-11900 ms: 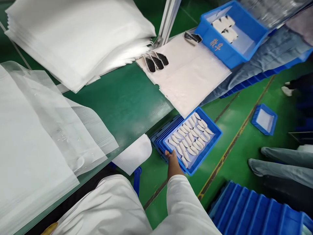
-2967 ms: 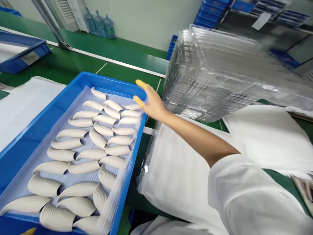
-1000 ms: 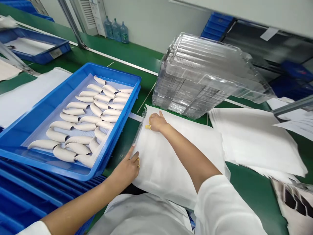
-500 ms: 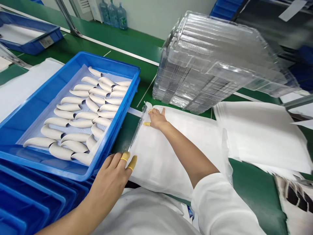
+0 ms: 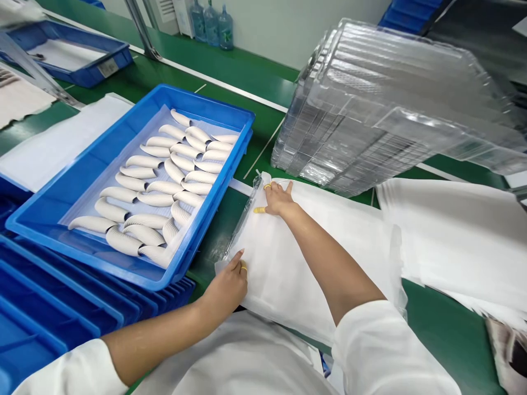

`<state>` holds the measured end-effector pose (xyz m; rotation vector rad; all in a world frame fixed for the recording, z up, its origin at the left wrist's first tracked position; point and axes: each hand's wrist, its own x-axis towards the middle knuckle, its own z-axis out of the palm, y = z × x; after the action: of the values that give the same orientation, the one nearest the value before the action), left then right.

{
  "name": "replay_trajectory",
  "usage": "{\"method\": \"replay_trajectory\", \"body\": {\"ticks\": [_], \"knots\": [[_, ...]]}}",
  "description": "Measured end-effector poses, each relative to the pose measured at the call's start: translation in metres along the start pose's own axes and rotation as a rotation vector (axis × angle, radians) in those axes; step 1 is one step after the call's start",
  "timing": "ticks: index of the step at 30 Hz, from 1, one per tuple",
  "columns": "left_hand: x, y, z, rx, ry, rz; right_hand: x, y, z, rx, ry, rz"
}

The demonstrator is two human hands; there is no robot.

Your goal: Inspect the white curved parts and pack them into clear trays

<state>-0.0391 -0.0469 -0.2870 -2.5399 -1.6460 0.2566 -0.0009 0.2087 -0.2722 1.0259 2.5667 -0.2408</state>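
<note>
Pressing down on a soft white foam sheet (image 5: 308,258), the R hand (image 5: 280,200) lies flat near the sheet's far-left corner, fingers spread, thumb well apart, a yellow finger cot (image 5: 259,209) showing on one fingertip. The L hand (image 5: 224,288) rests at the near-left corner, fingers pressed together, no pinch that I can make out. Sheet sits on the green worktop (image 5: 214,236), just right of a blue plastic tray (image 5: 206,101) holding rows of ridged cream crescent pieces (image 5: 156,186), and in front of a tall stack of clear plastic trays (image 5: 362,109). A clear plastic strip (image 5: 242,219) runs along the sheet's left edge, between the two hands. Best handling, by the look of it: keep both palms flat & light, smooth outward, don't crease the strip or let the sheet ride up the tray rim. Vs. the view 0.5 s back, L hand has turned & moved up onto the corner, cots no longer facing up; R hand about the same.
</note>
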Motion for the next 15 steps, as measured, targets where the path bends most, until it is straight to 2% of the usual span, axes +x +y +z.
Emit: {"method": "replay_trajectory", "body": {"ticks": [3, 7, 15], "knots": [[-0.002, -0.005, -0.007, -0.045, -0.045, 0.063, 0.001, -0.001, -0.001, -0.018, -0.009, 0.005], [0.008, -0.017, -0.002, -0.125, -0.145, 0.103, 0.002, -0.003, -0.004, -0.039, -0.024, 0.03], [0.001, -0.011, -0.004, -0.173, -0.096, 0.149, 0.005, -0.004, -0.005, -0.063, -0.066, 0.066]]}}
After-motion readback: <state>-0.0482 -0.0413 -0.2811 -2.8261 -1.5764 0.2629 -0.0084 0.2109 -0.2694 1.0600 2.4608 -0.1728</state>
